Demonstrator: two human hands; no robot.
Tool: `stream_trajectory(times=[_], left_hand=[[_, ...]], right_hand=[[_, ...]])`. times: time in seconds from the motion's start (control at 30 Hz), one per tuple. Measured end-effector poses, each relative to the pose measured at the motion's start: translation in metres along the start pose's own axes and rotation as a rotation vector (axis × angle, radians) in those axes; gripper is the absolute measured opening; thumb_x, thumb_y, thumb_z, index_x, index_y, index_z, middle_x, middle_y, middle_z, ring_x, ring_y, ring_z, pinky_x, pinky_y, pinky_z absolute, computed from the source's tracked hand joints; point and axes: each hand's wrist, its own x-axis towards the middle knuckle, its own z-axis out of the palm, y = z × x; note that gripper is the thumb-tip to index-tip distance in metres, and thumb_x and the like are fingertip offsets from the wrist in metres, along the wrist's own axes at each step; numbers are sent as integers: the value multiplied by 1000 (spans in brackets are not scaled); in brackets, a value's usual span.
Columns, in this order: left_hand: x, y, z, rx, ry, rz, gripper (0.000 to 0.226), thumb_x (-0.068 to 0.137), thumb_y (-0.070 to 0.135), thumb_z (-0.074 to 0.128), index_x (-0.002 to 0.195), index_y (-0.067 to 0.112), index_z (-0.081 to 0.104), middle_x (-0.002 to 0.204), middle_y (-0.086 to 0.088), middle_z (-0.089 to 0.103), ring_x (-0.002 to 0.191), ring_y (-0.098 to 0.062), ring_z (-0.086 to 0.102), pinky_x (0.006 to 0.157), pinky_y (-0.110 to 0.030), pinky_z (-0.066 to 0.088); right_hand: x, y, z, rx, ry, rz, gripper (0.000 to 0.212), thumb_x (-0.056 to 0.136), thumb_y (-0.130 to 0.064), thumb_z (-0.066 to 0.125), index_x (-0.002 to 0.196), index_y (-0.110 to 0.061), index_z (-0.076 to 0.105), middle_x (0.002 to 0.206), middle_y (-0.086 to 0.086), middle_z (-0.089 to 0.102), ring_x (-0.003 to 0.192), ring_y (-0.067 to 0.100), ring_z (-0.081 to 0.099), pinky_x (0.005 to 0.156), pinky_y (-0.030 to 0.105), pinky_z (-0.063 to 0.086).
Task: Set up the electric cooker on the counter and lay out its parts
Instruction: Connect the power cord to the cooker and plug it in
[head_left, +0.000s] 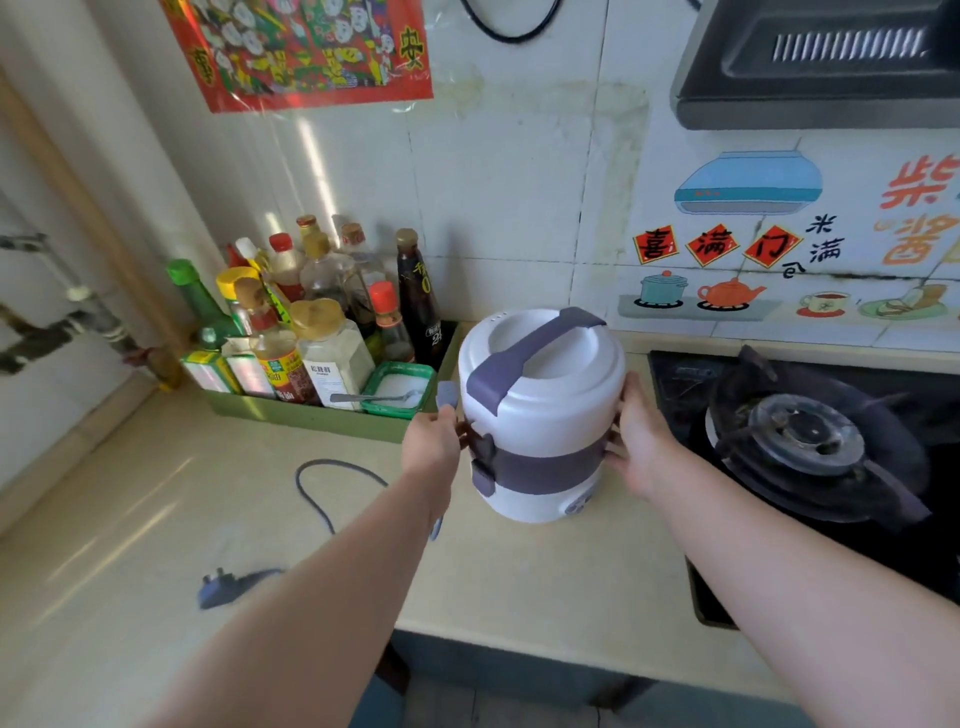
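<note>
A white electric cooker (540, 415) with a purple-grey handle, band and side latch stands on the beige counter (519, 582), its lid on. My left hand (434, 444) grips its left side at the latch, and my right hand (641, 441) presses against its right side. The cooker's dark power cord (322, 491) loops across the counter to the left, ending in a plug (218, 590) near the front left. The cord's far end is hidden behind my left forearm.
A green tray (311, 415) of several sauce bottles and jars, with a small green tub of white powder and a spoon (397, 389), stands at the back left. A black gas hob with its burner (810, 441) lies close on the right. The counter's front edge runs just below the cooker.
</note>
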Motion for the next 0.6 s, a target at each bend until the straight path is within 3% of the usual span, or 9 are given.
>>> stream_trajectory(times=[0.1,0.2,0.3,0.37,0.47,0.6], left_hand=[[-15,-4,4,-29,19,-30,30,95,34,36,89,13,57,103,-12,73,96,-32,69,69,-31,42],[-28,-5,9,-57,37,-49,22,101,26,35,96,14,52,103,-11,73,93,-29,71,74,-33,44],[-36,1,9,-34,38,-73,17,102,26,34,105,14,45,95,-7,73,87,-26,70,66,-31,41],[-34,2,9,3,58,-82,24,99,31,35,109,12,46,97,-7,72,92,-27,69,73,-35,46],[-18,-1,17,19,46,-90,43,91,41,37,114,9,53,110,-11,68,99,-31,65,86,-42,49],[-1,-13,27,6,40,-119,56,83,43,35,121,7,54,113,-11,68,102,-32,66,79,-40,47]], right_hand=[[7,-9,-3,8,-27,-2,52,96,-55,29,122,-21,58,92,0,64,83,19,57,77,33,45],[7,-17,-7,47,-46,-22,45,96,-53,32,117,-24,59,106,4,64,80,17,57,68,29,44],[5,-16,-9,69,-80,-38,47,96,-58,28,116,-26,57,113,3,63,95,20,56,76,31,43],[3,-8,-9,54,-80,-7,53,93,-64,24,114,-27,56,111,0,61,102,21,55,84,33,44],[-6,11,-5,17,-52,45,75,84,-74,23,132,-25,52,128,-1,59,118,25,55,103,42,42],[-14,25,-4,24,-76,27,72,84,-75,24,132,-28,51,130,-3,60,119,23,56,106,42,41]])
